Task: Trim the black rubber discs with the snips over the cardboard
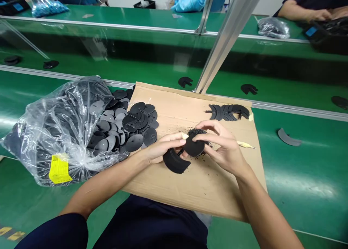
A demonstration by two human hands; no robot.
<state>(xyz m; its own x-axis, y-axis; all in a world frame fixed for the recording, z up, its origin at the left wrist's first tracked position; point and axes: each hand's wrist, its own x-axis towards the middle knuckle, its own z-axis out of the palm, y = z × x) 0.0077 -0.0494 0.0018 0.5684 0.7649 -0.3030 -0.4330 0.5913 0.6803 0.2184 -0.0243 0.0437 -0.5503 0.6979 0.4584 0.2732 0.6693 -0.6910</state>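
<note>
While gripped (both hands (190,147)): black disc (193,147)

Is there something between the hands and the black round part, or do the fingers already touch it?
Nothing visible stands between them. The left hand and the right hand both grip the black round part directly, above the cardboard sheet, with a curved black piece hanging under it.

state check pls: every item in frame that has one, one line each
left hand: shut on black disc part
right hand: gripping the same part
black disc part: held above the cardboard sheet
plastic bag: open, discs spilling onto the cardboard
row of trimmed parts: lying overlapped, untouched
black crumbs: loose, scattered
</note>
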